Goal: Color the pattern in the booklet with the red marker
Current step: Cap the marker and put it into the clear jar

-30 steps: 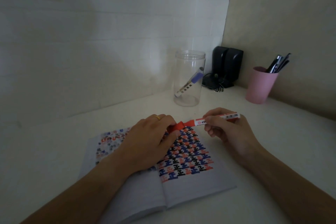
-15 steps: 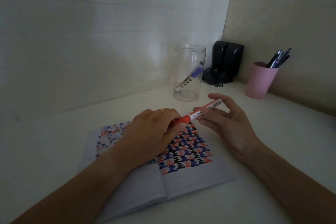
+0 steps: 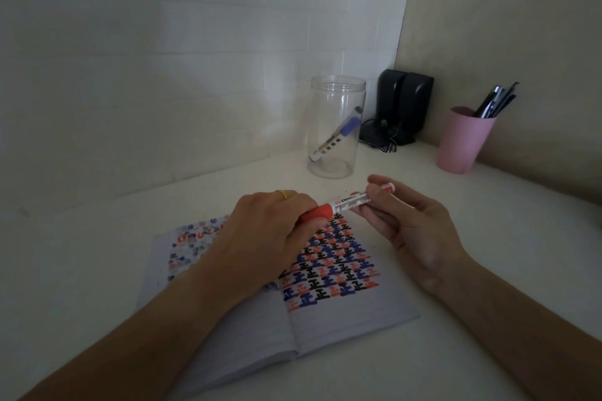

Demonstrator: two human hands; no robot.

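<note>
An open booklet [image 3: 351, 309] lies on the white desk, its right page filled with a red, blue and black tile pattern [image 3: 332, 267]. Above the pattern's top edge I hold the red marker [image 3: 348, 203] level between both hands. My left hand [image 3: 270, 238] grips its red cap end; a gold ring shows on one finger. My right hand [image 3: 407, 221] pinches the white barrel near its far end. My left hand and forearm hide much of the left page.
A clear jar [image 3: 335, 127] with a blue-capped marker inside stands behind the booklet. Black speakers [image 3: 404, 104] with cables sit in the corner. A pink cup [image 3: 462, 140] of pens stands at the right by the wall.
My right hand let go of the marker barrel, opened, and has now taken hold of it again near the far end. My left hand stayed on the red cap.
</note>
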